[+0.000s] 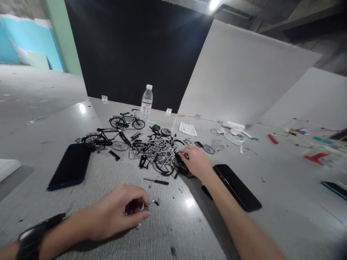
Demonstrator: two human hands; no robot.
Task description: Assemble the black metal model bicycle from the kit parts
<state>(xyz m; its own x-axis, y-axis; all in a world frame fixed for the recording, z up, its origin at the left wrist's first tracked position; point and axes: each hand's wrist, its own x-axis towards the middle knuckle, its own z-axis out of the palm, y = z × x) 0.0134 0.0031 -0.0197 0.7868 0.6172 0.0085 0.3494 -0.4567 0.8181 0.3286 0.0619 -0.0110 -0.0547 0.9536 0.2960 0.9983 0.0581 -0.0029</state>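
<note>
Silvery part (152,203) sits partly hidden in the left hand (116,211).

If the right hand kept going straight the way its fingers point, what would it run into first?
Most likely the pile of small black and silver bicycle parts: the fingertips of the right hand are at its right edge. Exact depth is unclear.

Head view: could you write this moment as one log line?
left hand: holds small part | right hand: at parts pile | screwdriver: on table
</note>
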